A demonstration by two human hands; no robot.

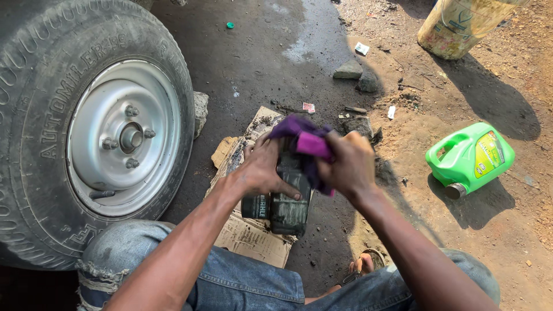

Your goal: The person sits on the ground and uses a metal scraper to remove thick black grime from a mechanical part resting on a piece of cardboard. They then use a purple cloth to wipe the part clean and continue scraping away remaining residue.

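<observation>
- Dark oily ground (276, 63) gives way to reddish dirt on the right, with flattened cardboard (253, 236) under the work.
- Black grimy canister (288, 201) stands over the cardboard, a smaller dark can (255, 205) touching its left side.
- Left hand (262, 170) is clamped around the canister's upper left.
- Right hand (348, 164) pinches a purple rag (308, 141) against the canister's top.
- Green jug (469, 158) with a yellow label lies on its side, well apart on the right.
- Yellowish drum (455, 26) sits top right; big wheel (92, 132) on the left.
</observation>
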